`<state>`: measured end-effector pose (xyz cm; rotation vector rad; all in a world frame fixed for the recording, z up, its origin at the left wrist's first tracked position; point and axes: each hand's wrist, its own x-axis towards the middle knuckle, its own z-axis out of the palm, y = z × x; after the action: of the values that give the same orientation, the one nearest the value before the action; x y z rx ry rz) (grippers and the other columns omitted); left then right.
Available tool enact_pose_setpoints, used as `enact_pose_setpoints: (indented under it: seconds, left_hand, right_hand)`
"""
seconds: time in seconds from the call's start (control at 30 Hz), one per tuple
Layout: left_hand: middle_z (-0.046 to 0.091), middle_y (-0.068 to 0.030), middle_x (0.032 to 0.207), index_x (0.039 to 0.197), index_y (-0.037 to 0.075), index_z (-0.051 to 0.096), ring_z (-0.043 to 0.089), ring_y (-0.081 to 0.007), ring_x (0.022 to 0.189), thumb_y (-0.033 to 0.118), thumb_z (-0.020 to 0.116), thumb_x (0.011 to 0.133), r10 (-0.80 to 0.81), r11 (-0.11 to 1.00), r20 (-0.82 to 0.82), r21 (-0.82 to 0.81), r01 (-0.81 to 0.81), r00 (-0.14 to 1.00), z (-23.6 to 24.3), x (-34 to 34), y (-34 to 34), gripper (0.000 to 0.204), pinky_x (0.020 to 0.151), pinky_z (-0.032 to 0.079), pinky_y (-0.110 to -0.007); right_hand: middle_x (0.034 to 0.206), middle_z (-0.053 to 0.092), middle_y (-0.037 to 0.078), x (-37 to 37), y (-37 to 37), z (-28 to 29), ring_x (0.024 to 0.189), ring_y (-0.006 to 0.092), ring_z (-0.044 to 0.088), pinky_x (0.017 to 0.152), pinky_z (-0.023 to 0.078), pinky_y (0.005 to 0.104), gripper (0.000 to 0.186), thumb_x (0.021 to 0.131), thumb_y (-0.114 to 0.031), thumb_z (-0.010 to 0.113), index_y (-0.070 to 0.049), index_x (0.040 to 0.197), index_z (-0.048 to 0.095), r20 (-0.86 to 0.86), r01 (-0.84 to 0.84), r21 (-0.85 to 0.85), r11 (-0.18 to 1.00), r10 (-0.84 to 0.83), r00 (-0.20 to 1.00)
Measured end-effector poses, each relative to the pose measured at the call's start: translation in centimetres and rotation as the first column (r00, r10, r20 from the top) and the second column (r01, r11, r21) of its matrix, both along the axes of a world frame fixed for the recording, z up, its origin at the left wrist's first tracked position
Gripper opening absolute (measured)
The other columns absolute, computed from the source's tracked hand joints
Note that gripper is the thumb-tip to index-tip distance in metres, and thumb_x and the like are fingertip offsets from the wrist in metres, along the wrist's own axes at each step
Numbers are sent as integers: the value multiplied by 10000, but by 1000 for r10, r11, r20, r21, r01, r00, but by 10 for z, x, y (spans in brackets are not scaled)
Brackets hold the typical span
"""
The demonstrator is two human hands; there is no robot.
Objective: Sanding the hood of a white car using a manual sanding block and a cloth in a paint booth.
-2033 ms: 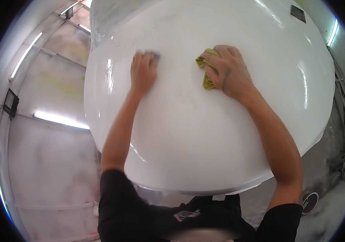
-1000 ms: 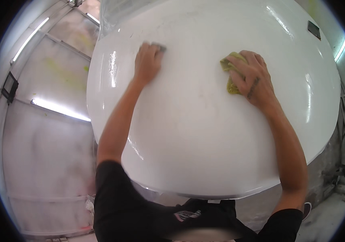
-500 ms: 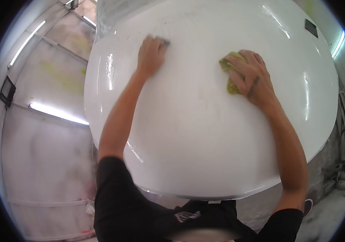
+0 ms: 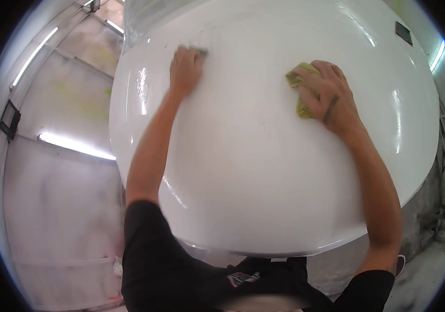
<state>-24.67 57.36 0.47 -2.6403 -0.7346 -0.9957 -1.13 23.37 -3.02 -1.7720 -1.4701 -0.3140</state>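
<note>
A large white, glossy curved panel fills the middle of the head view, beneath both hands. Toward its upper left, my left hand is closed on a small dark grey pad, mostly hidden under the fingers, against the surface. To the right, my right hand grips a crumpled yellow-green cloth and rests with it on the panel. A few faint dark streaks show just beyond my left hand.
Clear plastic sheeting hangs at the panel's far left edge. A small dark rectangle is at the upper right. Walls with tube lights line the left and right. A grey floor shows lower right.
My left hand moved farther up the panel from two seconds ago, then slightly left in the last half second. My right hand, with the cloth, shifted rightward earlier and has barely moved since.
</note>
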Motion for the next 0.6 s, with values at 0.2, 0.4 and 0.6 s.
enact_pose_setpoints:
  seconds: [0.2,0.4,0.6]
  left_hand:
    - [626,-172,1111,1123,3,725,630,-409,1089,60,758,960,-216,968,35,-119,219,976,-15,-99,-75,176,920,527,-497]
    - [658,-205,1214,1123,38,747,642,-433,1180,243,687,1054,258,961,-46,-95,-261,965,3,8,124,224,997,540,-533]
    - [640,-184,1137,1150,11,737,641,-397,1101,61,754,956,-53,984,33,-169,58,998,-19,-123,-65,200,938,537,-484]
  right_hand:
    - [1341,674,129,0,-4,-7,1333,401,584,1117,521,519,283,986,-167,722,-159,1261,790,17,29,9,1000,-29,999]
    - [1322,680,143,3,-5,-3,1324,414,588,1116,515,521,309,978,-173,716,-148,1279,785,-5,-3,23,1000,3,1000]
    - [1341,676,140,-1,9,6,1341,430,580,1126,513,529,312,980,-181,702,-154,1283,775,17,-9,31,999,9,1000]
